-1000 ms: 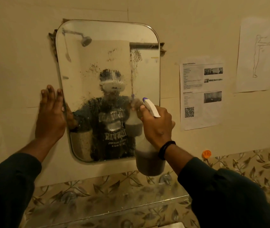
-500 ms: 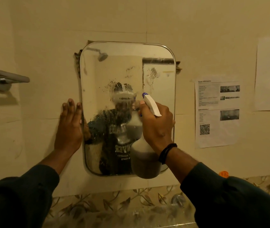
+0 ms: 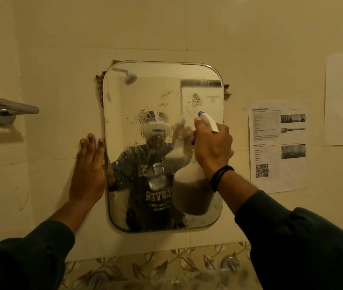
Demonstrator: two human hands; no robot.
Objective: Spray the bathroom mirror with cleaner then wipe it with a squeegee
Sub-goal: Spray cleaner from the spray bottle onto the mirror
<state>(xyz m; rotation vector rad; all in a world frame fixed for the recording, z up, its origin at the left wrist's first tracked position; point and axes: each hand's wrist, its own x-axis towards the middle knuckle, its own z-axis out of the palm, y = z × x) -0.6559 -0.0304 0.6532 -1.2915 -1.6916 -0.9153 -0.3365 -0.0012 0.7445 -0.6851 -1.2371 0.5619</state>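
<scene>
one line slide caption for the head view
Right hand aims a spray bottle at the droplet-flecked mirror; left hand braces flat beside it.

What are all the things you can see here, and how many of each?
mirror: one, silvery, wet with spray, on the wall
bottle: one, whitish, in front of the mirror
rail: one, chrome, wall at left
papers: two, white, wall at right
tiles: leaf pattern, below the mirror
left hand: flat on the wall at the mirror's left edge
right hand: grips the bottle
</scene>
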